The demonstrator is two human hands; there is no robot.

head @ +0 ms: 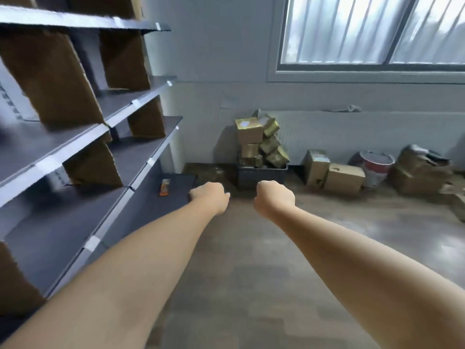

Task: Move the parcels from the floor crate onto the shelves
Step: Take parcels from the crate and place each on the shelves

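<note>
Parcels (260, 139) are sitting piled high in the dark crate (261, 176) by the far wall (226, 59), and the left hand (210, 199) and right hand (275, 197) are hanging curled up, holding nothing, so taking the top one first is looking safest

Ahead of me, window (372, 31) high on far wall, vertical slats across pane, daylight coming through. Below window, pale grey wall (327, 96); white radiator panel (352, 132) under sill. Further below window, floor (251, 273) grey-brown, wood-look, glossy patch catching light. Left of window, dark grey shelving (146, 147) along side wall, white tags on shelf edges. Under window, red-and-white bucket (376, 170) on floor against wall.
</note>
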